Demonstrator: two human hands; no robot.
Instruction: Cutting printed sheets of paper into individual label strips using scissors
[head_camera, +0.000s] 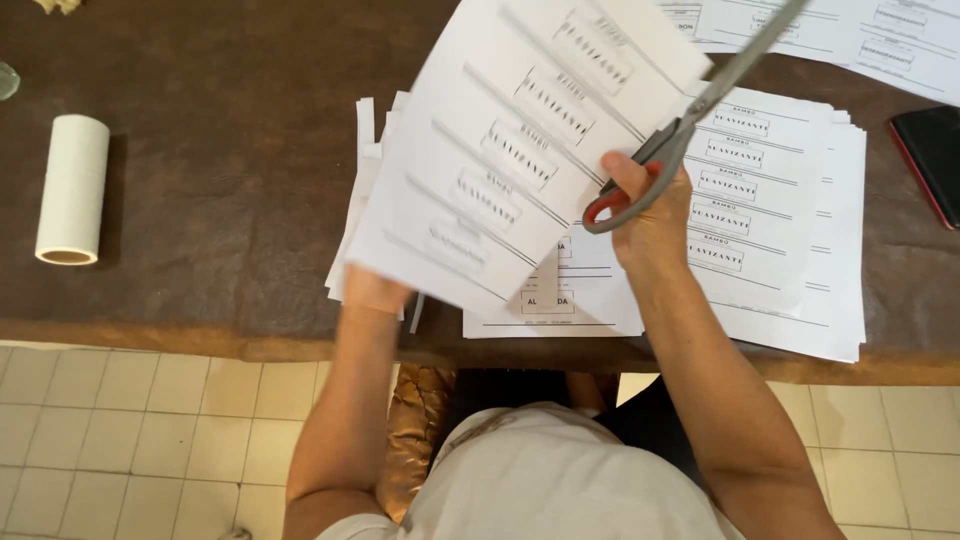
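Left hand (372, 290), at 7 o'clock of the raised printed sheet (520, 140), gripping its lower corner; fingers hidden behind the paper, thumb side only partly seen. Sheet thin, white, flat, tilted up off the table, printed with rows of boxed labels and ruled lines; lower edge blurred.

Right hand (650, 215) at 4 o'clock of that sheet, fingers closed through the loops of scissors (690, 120). Handles grey with red-orange lining; blades long, grey metal, pointing to 1 o'clock, seemingly together, lying just beside the sheet's right edge.

Beneath: stack of printed sheets (790, 250), white, loosely fanned, corners uneven, reaching to the near table edge at 5 o'clock. More printed sheets (880, 40) at 1 o'clock.

Table (220, 200) dark brown, matte, slightly mottled; front edge worn lighter. Wide bare stretch toward 9 o'clock, broken only by a white paper roll (72, 188), cylindrical, hollow-cored, lying on its side. Dark flat case with red trim (930, 160) at 3 o'clock, well apart from the hands. Pale square floor tiles (140, 430) below.
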